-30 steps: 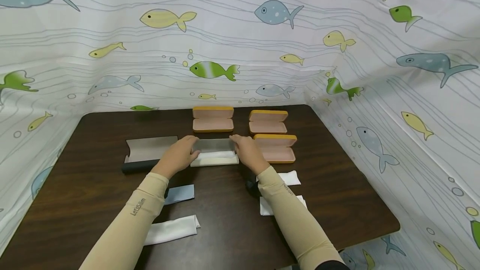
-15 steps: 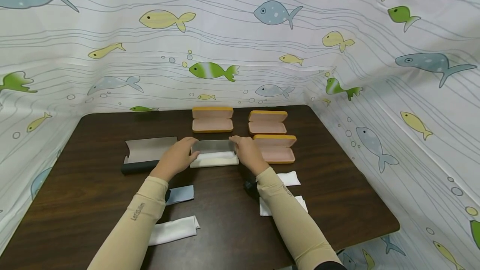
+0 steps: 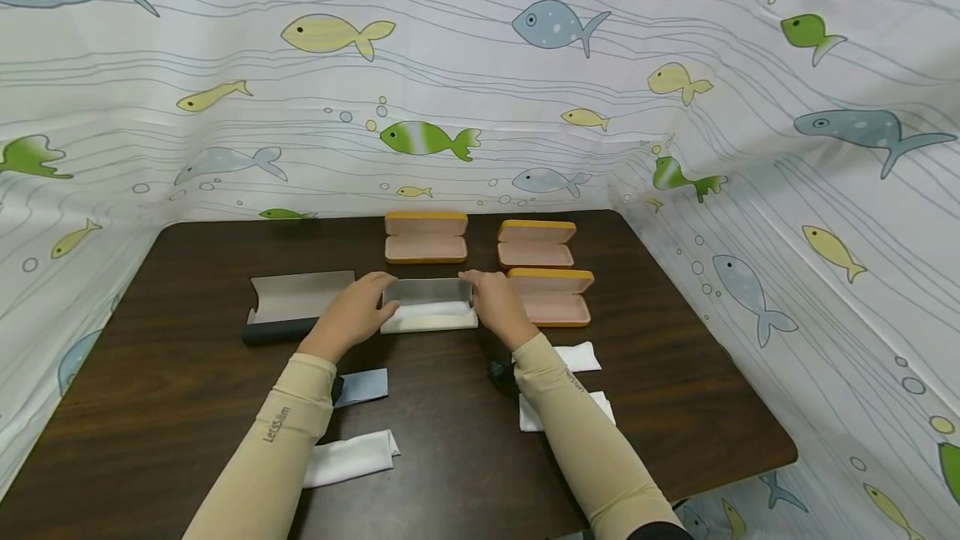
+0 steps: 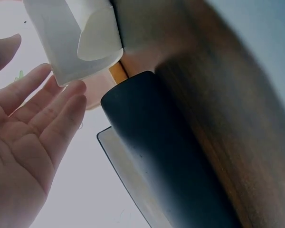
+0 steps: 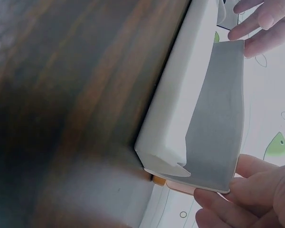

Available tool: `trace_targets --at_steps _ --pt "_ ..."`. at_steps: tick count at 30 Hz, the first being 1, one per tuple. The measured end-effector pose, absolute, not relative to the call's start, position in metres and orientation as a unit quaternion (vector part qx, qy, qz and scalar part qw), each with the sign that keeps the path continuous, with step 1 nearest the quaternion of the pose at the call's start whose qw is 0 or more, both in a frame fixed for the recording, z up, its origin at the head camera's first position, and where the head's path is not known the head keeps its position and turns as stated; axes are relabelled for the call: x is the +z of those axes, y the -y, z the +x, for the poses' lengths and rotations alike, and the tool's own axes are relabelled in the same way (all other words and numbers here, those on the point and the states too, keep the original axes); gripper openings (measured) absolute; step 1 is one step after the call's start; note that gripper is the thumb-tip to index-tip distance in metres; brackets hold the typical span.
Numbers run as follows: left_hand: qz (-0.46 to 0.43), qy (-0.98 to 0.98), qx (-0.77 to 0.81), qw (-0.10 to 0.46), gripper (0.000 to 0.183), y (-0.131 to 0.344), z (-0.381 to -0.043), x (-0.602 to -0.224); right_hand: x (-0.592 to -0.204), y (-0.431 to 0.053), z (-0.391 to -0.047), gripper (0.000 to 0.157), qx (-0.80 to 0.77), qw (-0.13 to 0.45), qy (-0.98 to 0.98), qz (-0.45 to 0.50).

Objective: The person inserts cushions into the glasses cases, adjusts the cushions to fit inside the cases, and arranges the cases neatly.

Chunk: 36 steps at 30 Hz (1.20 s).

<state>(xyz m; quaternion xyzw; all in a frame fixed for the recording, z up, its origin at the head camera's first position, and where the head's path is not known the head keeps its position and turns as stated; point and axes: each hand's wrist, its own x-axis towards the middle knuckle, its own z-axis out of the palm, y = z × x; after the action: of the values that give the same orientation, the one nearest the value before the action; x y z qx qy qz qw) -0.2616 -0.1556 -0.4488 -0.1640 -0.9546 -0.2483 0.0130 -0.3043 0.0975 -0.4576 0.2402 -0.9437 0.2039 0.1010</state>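
In the middle of the head view a white glasses case (image 3: 450,324) stands with its lid raised, showing a grey lining (image 3: 427,290). A folded white cloth (image 3: 431,309) lies inside it. My left hand (image 3: 358,311) is at the lid's left corner; in the left wrist view its fingers (image 4: 61,116) are extended, tips at the lid's edge, with the thumb (image 4: 4,51) apart. My right hand (image 3: 497,302) holds the opposite corner, and the right wrist view shows thumb and fingers (image 5: 259,202) pinching the lid's edge.
A black glasses case (image 3: 281,330) lies open to the left. Three orange cases, one behind (image 3: 426,249) and two at right (image 3: 536,253) (image 3: 551,307), also stand open. Nearer are a blue cloth (image 3: 363,387), a white cloth (image 3: 352,458) and two white cloths (image 3: 577,356) (image 3: 531,415) at right.
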Motion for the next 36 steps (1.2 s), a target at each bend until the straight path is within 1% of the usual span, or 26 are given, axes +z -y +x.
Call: trace_targets --at_steps 9,17,27,36 --pt "-0.175 0.952 -0.251 0.003 0.046 0.159 -0.261 -0.446 -0.458 -0.098 -0.306 0.032 0.196 0.125 0.939 0.252" --pt "-0.177 0.954 -0.242 0.006 0.042 0.164 -0.262 -0.444 -0.454 -0.097 -0.305 0.026 0.179 0.138 0.938 0.263" --pt "-0.186 0.952 -0.244 0.017 0.033 0.164 -0.262 -0.44 -0.45 -0.098 -0.301 0.023 0.149 0.138 0.944 0.259" --pt "-0.187 0.949 -0.251 0.024 0.022 0.163 -0.262 -0.44 -0.446 -0.101 -0.296 0.015 0.114 0.104 0.954 0.257"
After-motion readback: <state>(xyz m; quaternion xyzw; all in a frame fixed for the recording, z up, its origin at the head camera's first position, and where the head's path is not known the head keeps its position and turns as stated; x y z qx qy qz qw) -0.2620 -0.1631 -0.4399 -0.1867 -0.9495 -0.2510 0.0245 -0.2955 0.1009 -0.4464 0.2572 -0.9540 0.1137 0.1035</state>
